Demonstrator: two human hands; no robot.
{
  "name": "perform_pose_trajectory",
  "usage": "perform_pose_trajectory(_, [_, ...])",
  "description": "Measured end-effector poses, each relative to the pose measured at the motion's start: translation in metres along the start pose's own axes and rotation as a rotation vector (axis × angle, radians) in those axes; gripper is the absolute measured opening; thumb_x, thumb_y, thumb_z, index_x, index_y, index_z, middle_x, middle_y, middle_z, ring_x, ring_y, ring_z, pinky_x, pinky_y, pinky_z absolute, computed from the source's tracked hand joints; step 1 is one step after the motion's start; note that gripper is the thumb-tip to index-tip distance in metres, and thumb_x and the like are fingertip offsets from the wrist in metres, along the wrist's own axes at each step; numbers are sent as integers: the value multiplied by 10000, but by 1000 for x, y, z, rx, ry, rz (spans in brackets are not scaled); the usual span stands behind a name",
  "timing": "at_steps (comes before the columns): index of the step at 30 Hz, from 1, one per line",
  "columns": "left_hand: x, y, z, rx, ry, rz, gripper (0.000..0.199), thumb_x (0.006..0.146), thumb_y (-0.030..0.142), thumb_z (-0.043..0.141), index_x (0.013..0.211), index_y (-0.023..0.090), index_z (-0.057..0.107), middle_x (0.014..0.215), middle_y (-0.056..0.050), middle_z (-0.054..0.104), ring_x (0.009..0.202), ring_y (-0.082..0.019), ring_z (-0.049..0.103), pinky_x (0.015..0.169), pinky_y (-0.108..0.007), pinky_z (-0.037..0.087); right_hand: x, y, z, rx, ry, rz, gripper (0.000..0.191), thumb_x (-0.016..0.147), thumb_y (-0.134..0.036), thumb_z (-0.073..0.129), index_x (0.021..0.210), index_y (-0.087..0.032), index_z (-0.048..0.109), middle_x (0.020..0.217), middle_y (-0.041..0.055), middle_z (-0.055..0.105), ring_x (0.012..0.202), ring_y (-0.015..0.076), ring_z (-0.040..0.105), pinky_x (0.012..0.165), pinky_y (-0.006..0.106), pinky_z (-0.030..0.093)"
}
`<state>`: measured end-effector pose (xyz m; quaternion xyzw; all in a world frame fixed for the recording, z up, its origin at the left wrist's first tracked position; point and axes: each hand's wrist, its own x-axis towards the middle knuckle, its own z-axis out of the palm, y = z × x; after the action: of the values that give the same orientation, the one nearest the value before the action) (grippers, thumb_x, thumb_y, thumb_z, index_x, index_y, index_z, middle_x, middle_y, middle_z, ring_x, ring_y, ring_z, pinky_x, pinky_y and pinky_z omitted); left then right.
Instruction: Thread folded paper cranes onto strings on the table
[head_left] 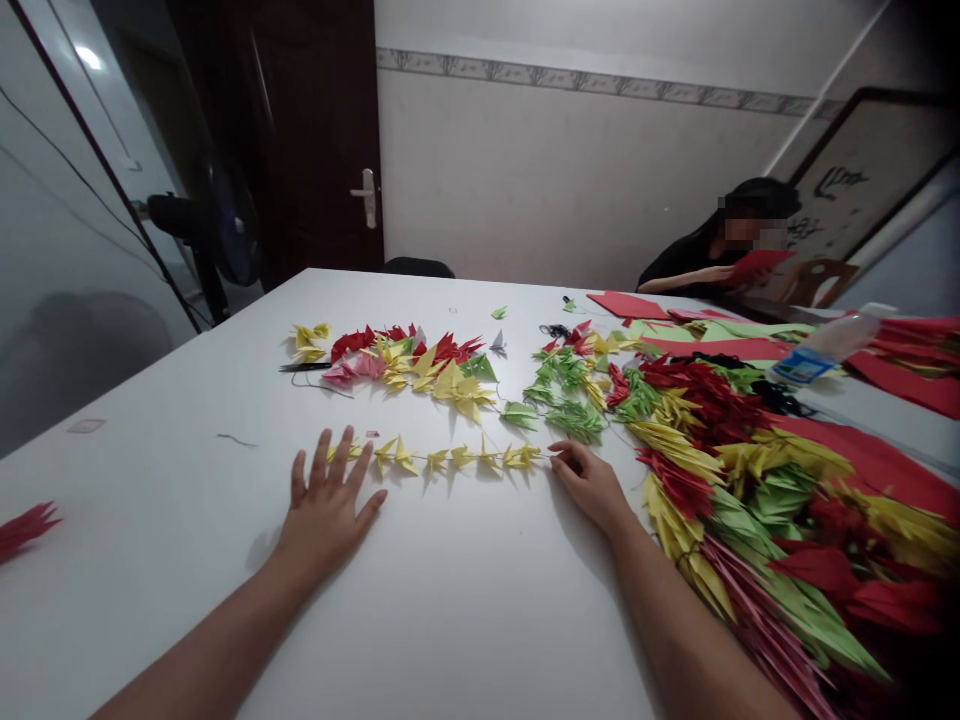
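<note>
A string of yellow folded paper cranes (459, 458) stretches across the white table. My left hand (328, 505) lies with its fingers spread at the left end of the row, fingertips touching or just above the leftmost crane. At the other end my right hand (589, 480) is closed, thumb and forefinger pinching the thin string. Behind the row lie red, pink and yellow paper cranes (454, 388) in a curved bunch. Bundles of green cranes (559, 385) rest beyond my right hand.
A large heap of folded paper cranes (720, 440) covers the right side, with red paper sheets (862, 455) and a plastic bottle (832, 345). Scissors (304, 368) lie behind my left hand. Red folded paper (26, 530) sits far left. Another person (720, 240) holds red paper across the table.
</note>
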<state>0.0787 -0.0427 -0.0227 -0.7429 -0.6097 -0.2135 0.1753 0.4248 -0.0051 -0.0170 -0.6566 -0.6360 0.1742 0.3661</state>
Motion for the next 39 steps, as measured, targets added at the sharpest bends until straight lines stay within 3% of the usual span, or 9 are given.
perform_pose_trajectory(4, [3, 6, 0, -68, -36, 30, 549, 799, 508, 418, 1279, 242, 437, 1423, -85, 294, 1336, -258, 127, 1070, -446, 28, 0, -1, 0, -8, 9, -6, 321, 676, -389, 459, 859, -160, 591, 667, 28, 601, 572, 154, 518, 568, 276, 398])
perform_pose_trajectory(9, [7, 6, 3, -86, -51, 14, 548, 806, 489, 416, 1274, 204, 449, 1417, -101, 302, 1335, -263, 130, 1072, -443, 3, -1, -1, 0, 9, 20, -14, 307, 680, -383, 456, 852, -163, 587, 665, 26, 594, 576, 149, 516, 574, 270, 403])
perform_pose_trajectory(14, [17, 19, 9, -120, -33, 124, 561, 794, 504, 437, 1294, 253, 413, 1436, -79, 265, 1341, -264, 102, 1068, -445, -24, -1, 1, 1, 13, 17, -17, 317, 688, -382, 446, 865, -156, 579, 672, 28, 581, 595, 153, 515, 580, 271, 398])
perform_pose_trajectory(20, [25, 28, 13, -124, -77, 111, 479, 799, 475, 436, 1198, 226, 529, 1429, -82, 281, 1340, -262, 104, 1069, -433, -41, 0, 6, 3, 42, 10, -14, 315, 697, -380, 441, 877, -158, 574, 675, 24, 579, 609, 155, 524, 602, 275, 402])
perform_pose_trajectory(25, [25, 38, 13, -125, 20, 206, 560, 798, 503, 426, 1291, 237, 415, 1440, -80, 254, 1346, -264, 72, 1067, -453, -25, 1, 7, 4, 36, 9, -23, 302, 702, -370, 450, 879, -162, 580, 675, 20, 580, 610, 154, 523, 604, 275, 400])
perform_pose_trajectory(28, [27, 50, 16, -134, 42, 282, 513, 799, 503, 431, 1259, 277, 453, 1435, -59, 272, 1345, -264, 94, 1066, -450, -34, 0, 5, 3, 37, 13, -26, 294, 704, -367, 450, 871, -161, 578, 666, 17, 576, 601, 153, 521, 596, 274, 401])
perform_pose_trajectory(34, [31, 59, 18, -124, 46, 253, 523, 799, 496, 429, 1246, 228, 472, 1430, -82, 279, 1345, -264, 91, 1068, -450, -53, -1, 2, 1, 20, 10, -31, 292, 713, -359, 436, 873, -159, 576, 673, 20, 577, 605, 154, 517, 594, 272, 398])
perform_pose_trajectory(39, [33, 79, 16, -127, 106, 410, 556, 821, 481, 396, 1311, 217, 377, 1430, -78, 281, 1349, -256, 53, 1072, -451, -36, 0, 4, 3, 23, 13, -33, 292, 706, -365, 442, 869, -164, 576, 662, 11, 569, 597, 149, 509, 592, 268, 392])
